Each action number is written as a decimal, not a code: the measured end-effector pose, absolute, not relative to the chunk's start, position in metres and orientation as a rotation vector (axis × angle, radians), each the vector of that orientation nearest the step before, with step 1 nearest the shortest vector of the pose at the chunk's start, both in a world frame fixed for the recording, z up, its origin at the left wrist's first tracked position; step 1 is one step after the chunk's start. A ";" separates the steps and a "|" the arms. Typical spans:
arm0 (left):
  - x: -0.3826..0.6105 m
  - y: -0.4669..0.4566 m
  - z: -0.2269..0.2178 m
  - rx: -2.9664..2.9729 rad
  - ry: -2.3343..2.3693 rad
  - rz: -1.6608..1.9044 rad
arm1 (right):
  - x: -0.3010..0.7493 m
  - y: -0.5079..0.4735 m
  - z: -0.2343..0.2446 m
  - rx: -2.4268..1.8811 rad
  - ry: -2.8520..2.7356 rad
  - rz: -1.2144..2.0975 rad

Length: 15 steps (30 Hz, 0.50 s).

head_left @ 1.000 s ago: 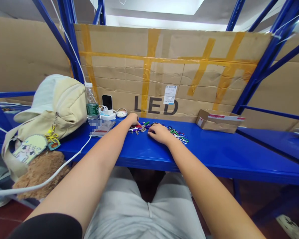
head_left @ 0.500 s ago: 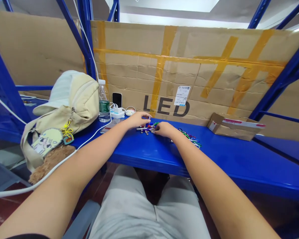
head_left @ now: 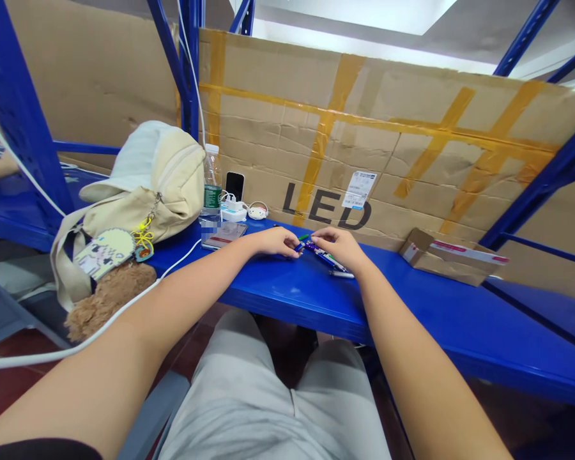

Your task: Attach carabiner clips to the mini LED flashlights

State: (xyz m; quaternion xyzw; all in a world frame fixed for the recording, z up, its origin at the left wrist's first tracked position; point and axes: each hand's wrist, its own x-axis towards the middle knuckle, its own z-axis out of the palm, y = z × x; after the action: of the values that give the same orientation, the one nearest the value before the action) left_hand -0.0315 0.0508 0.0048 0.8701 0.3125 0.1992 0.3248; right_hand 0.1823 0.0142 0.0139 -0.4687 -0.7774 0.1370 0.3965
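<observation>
My left hand [head_left: 278, 241] is curled, fingertips at a small blue piece [head_left: 299, 247] over the blue table [head_left: 268, 284]. My right hand [head_left: 341, 248] bends over slim pen-like pieces [head_left: 329, 259] lying beside it. I cannot tell whether either hand grips. A cardboard box [head_left: 448, 260] stands further right.

The tabletop [head_left: 441, 291] is smooth and glossy, catching soft reflections. Slim pieces [head_left: 326, 257] on it look shiny; they are too small to tell their material. The large panel [head_left: 273, 134] is matt, creased cardboard, crossed by shiny plastic tape [head_left: 320, 142] and bearing a paper label [head_left: 359, 189]. The bag [head_left: 184, 185] is matt cloth, the plush [head_left: 109, 308] rough and fluffy, the bottle [head_left: 213, 170] clear, smooth plastic.
</observation>
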 end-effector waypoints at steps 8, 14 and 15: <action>-0.029 0.052 0.001 2.315 0.803 0.568 | 0.178 0.016 0.008 -1.031 -2.148 0.417; -0.030 0.052 0.002 2.380 0.806 0.613 | 0.177 0.012 0.010 -1.049 -2.157 0.369; -0.030 0.052 0.002 2.381 0.799 0.630 | 0.178 0.012 0.011 -1.063 -2.136 0.368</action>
State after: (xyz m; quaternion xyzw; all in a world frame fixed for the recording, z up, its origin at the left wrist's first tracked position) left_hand -0.0300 0.0525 0.0018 0.8847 0.2969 0.2342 0.2725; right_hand 0.1779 0.0117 0.0109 -0.4115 -0.8269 0.1424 0.3558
